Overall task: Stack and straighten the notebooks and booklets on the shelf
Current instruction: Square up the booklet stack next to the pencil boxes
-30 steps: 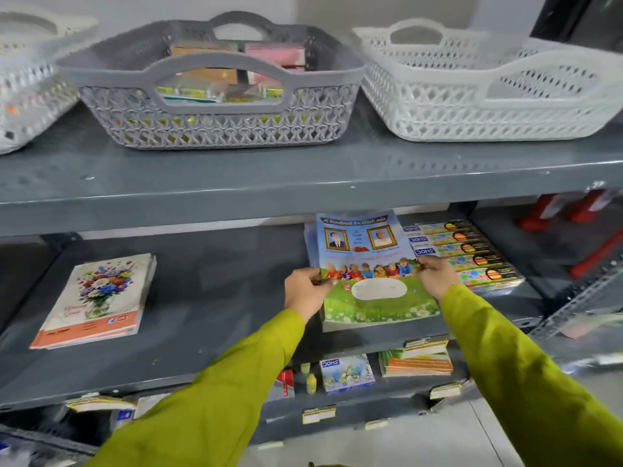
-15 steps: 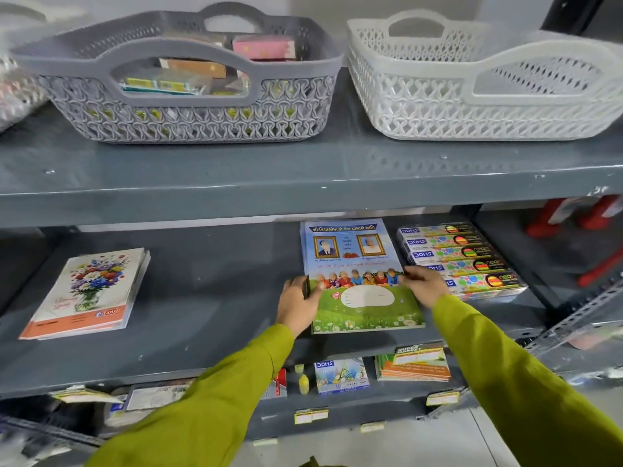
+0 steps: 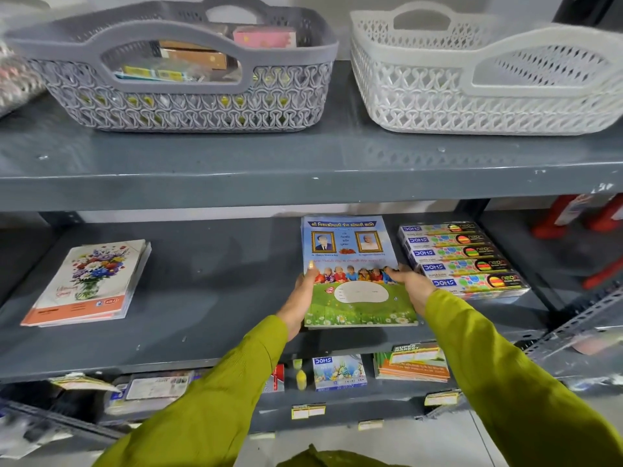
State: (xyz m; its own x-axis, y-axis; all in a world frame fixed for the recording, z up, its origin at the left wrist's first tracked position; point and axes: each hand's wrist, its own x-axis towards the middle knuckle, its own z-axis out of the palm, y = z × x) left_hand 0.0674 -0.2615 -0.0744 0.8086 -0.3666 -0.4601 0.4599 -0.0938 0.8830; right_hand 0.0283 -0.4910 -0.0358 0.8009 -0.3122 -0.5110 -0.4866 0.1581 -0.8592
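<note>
Booklet stack (image 3: 354, 264) seen in middle of frame, laid flat on middle shelf (image 3: 209, 288), just beside pencil boxes (image 3: 462, 257) at right. Left hand (image 3: 301, 294) pressed flat along left edge, fingers straight. Right hand (image 3: 413, 286) curled over right edge, thumb laid on cover. Booklets judged thin, light, bendy, with shiny, slippy covers. Best held at both long sides, so top ones are not slid off. Flower notebooks (image 3: 89, 284) seen well apart, at left of frame.

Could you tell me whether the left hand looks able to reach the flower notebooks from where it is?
Probably yes: only bare shelf lies between the left hand and the flower notebooks.
</note>
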